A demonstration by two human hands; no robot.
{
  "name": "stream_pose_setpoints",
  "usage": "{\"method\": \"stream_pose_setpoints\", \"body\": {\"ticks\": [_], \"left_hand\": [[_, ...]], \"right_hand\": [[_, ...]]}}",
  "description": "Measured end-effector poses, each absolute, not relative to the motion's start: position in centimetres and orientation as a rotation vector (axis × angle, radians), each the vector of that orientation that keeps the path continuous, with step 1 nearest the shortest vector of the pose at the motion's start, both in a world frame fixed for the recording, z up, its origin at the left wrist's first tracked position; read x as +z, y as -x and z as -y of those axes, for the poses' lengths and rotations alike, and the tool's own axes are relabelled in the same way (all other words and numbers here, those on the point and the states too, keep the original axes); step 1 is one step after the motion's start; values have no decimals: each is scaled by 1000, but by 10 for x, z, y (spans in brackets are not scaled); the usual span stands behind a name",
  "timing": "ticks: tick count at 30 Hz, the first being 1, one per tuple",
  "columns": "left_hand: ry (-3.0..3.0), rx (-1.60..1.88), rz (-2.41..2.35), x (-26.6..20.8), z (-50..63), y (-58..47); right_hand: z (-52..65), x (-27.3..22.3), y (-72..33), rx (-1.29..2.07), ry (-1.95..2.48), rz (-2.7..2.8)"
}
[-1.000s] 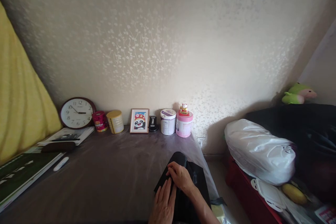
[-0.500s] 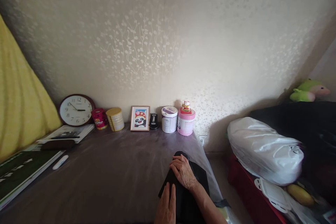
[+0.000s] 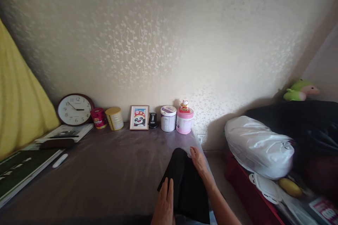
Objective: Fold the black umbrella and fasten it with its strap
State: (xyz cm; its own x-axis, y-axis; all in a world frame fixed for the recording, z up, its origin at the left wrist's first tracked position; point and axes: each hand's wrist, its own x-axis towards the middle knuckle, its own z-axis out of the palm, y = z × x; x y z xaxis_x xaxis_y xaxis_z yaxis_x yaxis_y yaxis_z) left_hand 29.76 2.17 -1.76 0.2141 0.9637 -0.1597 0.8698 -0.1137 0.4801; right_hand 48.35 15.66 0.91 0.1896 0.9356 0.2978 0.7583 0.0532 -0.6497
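Note:
A folded black cloth garment [image 3: 182, 179] lies near the right edge of the covered table; its exact kind does not show. My left hand [image 3: 165, 200] rests flat on the cloth's left side, fingers stretched out and close together. At the upper right edge of the cloth is my right hand [image 3: 199, 161], turned side-on with its fingers extended. It appears to hold nothing. The near end of the cloth runs down toward the bottom of the view.
Along the wall stand a clock [image 3: 75, 109], a yellow-lidded can [image 3: 114, 119], a framed panda picture [image 3: 139, 117] and a pink tub [image 3: 185, 123]. A green book [image 3: 23, 168] lies at left. Right of the table, a white plastic bag [image 3: 258, 147] sits on a red box [image 3: 245, 182].
My right hand has moved off the top of the black cloth to its right edge. The cloth now shows a rounded, smoother far end. My left hand stays in place.

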Motion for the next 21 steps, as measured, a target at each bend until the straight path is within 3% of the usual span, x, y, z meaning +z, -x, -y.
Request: {"method": "stream_pose_setpoints", "body": {"ticks": [4,10,21], "left_hand": [[-2066,374,-1604,-13,-14,-293],[-2020,469,-1551,-9,-7,-288],[-2005,454,-1549,-8,-9,-287]], "right_hand": [[-117,4,-524,324,1883,1396],[-74,-6,-525,658,1881,1293],[-69,-1,-499,616,1807,1361]]}}
